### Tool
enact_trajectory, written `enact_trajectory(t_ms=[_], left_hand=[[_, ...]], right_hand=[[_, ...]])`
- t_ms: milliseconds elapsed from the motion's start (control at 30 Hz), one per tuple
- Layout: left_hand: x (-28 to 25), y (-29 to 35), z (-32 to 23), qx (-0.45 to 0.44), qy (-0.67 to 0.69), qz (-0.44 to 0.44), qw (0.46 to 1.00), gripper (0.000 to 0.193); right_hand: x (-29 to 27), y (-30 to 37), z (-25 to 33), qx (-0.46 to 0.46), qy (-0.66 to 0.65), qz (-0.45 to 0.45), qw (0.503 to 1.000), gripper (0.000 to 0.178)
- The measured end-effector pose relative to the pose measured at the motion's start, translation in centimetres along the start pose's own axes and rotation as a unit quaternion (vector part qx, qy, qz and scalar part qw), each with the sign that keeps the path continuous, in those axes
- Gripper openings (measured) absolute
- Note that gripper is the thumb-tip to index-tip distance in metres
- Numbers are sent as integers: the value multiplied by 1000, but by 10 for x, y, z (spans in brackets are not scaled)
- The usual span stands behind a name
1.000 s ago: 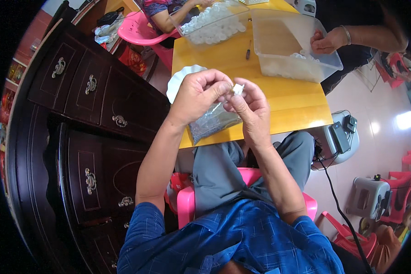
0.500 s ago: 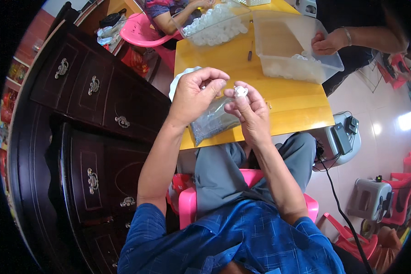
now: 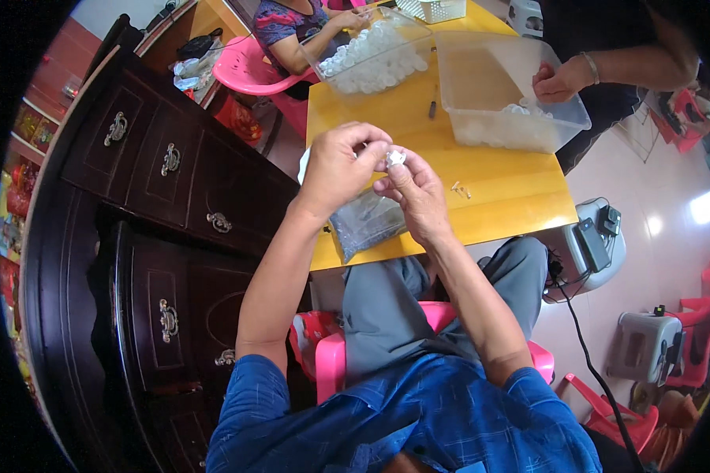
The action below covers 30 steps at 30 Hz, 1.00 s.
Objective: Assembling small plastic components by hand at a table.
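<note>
Small white piece (image 3: 396, 159): one, above the desk (image 3: 521, 201), pinched between thumb and fingers in the right hand's (image 3: 422, 195) grip. Left hand (image 3: 335, 172): thumb and fingertips together, just beside the piece; whether its grip holds anything, cannot tell. Step in hand, as judged: two-handed fingertip work. Next move: seemingly calls for steady right hold, precise left fingertips.
</note>
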State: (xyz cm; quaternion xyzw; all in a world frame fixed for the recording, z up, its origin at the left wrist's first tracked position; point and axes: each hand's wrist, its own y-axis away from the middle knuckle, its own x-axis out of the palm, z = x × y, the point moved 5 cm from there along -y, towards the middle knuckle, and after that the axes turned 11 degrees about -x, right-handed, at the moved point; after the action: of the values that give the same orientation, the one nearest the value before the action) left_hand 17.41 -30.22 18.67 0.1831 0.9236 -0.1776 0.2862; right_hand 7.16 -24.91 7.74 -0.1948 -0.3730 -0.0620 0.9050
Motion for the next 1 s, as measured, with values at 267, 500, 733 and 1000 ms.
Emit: enact_trajectory(t_ms=[267,500,733,1000], left_hand=[[-12,-9,17,-57,104,53,992,12],[-33,-10,10,-64,78,65,993,11],[-40,-19,11,-62,59,38,996,10],[-44,-66,1,-53,38,45,997,14]], right_hand=[[5,-15,-1,1,14,29,999,42],[17,-33,4,-7,47,83,995,37],[23,-57,7,-39,78,134,987,35],[28,-93,18,-28,58,107,992,34]])
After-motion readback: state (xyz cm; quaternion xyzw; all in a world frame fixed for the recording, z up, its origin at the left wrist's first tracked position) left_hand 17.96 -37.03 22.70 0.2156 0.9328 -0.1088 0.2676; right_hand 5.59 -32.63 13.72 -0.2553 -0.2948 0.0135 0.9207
